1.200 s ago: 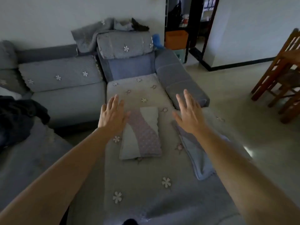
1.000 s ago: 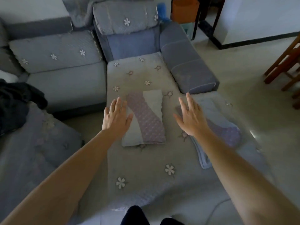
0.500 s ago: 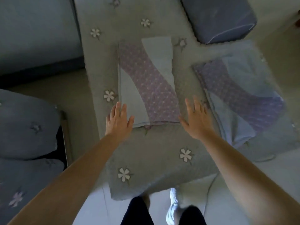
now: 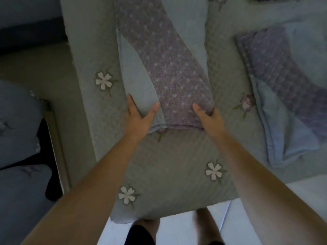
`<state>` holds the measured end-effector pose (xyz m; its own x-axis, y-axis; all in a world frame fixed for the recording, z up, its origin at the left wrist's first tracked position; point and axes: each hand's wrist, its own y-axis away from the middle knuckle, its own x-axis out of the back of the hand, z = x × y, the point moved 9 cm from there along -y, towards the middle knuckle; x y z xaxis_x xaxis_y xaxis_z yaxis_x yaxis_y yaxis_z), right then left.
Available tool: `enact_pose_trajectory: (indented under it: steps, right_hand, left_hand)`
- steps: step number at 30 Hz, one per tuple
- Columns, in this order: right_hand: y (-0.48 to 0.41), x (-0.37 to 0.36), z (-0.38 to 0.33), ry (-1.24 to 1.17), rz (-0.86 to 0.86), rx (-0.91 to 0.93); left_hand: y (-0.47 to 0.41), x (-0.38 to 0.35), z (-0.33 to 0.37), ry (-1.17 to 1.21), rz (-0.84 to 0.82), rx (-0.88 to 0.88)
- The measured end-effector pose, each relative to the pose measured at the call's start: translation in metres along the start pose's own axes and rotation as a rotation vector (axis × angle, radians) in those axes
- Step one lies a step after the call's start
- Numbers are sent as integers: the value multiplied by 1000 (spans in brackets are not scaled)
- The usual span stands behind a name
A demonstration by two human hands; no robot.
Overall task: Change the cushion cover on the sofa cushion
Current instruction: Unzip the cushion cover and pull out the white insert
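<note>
We clamp left hand (image 4: 138, 115) and right hand (image 4: 209, 117) on near corners of plump purple-and-pale-blue patterned cushion (image 4: 164, 68), thumbs on top, ready for lifting; flat spare cover (image 4: 283, 96) waits alongside.

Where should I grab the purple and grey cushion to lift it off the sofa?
Take the cushion by its two near corners, coming from the short end facing you. It lies flat and lengthwise away from you, so that edge is closest. The left hand and right hand already pinch there.
</note>
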<state>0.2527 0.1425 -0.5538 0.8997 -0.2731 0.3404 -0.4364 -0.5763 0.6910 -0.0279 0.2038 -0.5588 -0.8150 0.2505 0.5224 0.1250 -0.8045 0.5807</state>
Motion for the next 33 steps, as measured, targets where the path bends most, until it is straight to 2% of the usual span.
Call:
enact_pose_trajectory:
  steps: [3,5,8,11,14,17,20,21,23,26,29,33]
  right_hand:
    - [-2,8,-7,-33,-90,33]
    - [3,24,-22,31,-90,111]
    - [19,56,-47,318,29,318]
    - [50,80,-66,615,144,532]
    - [86,89,-83,765,198,753]
    - [132,94,-97,901,239,1080]
    - [174,101,-93,881,254,1290]
    - [183,103,-86,867,243,1292]
    - [184,108,-64,810,164,1144]
    - [169,129,-25,514,77,794]
    - [157,138,-1,259,40,611]
    - [154,126,-4,167,-26,548]
  left_hand:
    - [6,-5,-4,-23,11,-14]
    - [15,-11,-6,-1,-31,-11]
    - [40,-24,-14,23,-134,27]
    - [63,-25,5,40,-98,28]
    - [86,-4,76,-36,42,-128]
    - [111,11,163,-224,132,-448]
    - [130,7,219,-495,172,-688]
    - [136,-2,228,-608,163,-764]
    - [141,-23,221,-772,93,-853]
    - [132,-29,182,-788,59,-734]
    - [142,-16,164,-833,238,-763]
    - [164,4,166,-903,404,-954]
